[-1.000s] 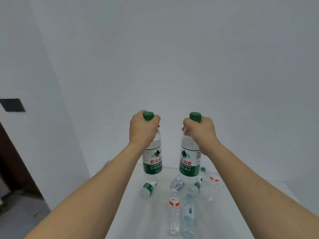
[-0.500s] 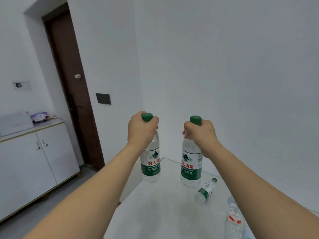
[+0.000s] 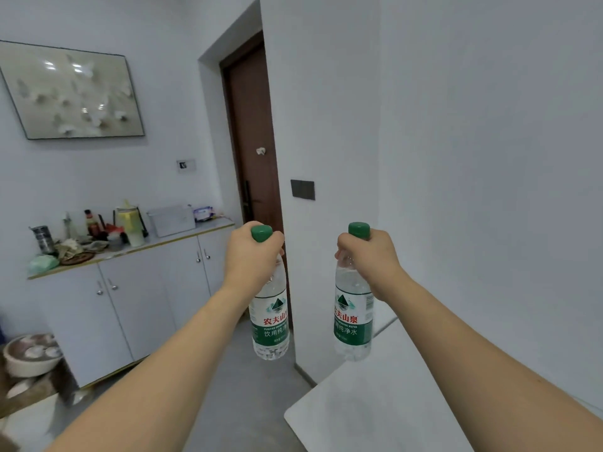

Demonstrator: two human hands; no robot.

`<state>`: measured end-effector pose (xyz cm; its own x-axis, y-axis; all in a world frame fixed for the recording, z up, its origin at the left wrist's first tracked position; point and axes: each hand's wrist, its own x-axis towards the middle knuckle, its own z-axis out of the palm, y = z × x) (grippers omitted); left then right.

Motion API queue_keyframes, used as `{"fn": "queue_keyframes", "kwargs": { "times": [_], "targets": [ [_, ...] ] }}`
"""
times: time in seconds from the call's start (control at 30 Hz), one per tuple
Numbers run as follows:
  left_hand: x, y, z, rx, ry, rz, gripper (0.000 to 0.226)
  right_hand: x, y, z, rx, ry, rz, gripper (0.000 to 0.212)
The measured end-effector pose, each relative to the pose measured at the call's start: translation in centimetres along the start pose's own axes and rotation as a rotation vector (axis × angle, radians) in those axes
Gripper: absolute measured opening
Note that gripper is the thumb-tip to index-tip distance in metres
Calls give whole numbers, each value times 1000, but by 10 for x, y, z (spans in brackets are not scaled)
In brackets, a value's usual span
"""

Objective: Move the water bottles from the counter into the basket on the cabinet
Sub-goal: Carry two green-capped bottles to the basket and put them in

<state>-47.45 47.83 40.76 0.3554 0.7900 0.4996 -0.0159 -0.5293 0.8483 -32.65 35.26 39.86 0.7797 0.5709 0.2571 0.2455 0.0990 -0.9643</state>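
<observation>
I hold two clear water bottles with green caps and green-and-white labels, both upright and in the air. My left hand (image 3: 249,256) grips the neck of the left water bottle (image 3: 270,324), which hangs over the floor. My right hand (image 3: 368,259) grips the neck of the right water bottle (image 3: 353,324), just above the near corner of the white counter (image 3: 375,406). A white basket (image 3: 171,220) stands on top of the white cabinet (image 3: 137,298) at the left, well away from both hands.
The cabinet top holds a yellow-lidded jug (image 3: 129,220), a metal tin (image 3: 44,238), sauce bottles and clutter. A brown door (image 3: 253,158) is behind the left bottle, a wall corner with a dark switch (image 3: 302,189) beside it. A bowl (image 3: 29,353) sits low left.
My view has swung left: the bottles lying on the counter have left the frame, and the cabinet with the basket has come into view. Both hands still hold their bottles, now off the counter's left edge.
</observation>
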Motion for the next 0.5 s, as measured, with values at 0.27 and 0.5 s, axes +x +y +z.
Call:
{"fn": "queue_keyframes", "kwargs": {
  "times": [0.27, 0.5],
  "targets": [
    [17, -19, -63, 77, 115, -22, 19, 3, -5, 70, 43, -123, -13, 10],
    [44, -41, -87, 92, 154, -13, 17, 19, -1, 109, 38, -136, -24, 11]
  ]
}}
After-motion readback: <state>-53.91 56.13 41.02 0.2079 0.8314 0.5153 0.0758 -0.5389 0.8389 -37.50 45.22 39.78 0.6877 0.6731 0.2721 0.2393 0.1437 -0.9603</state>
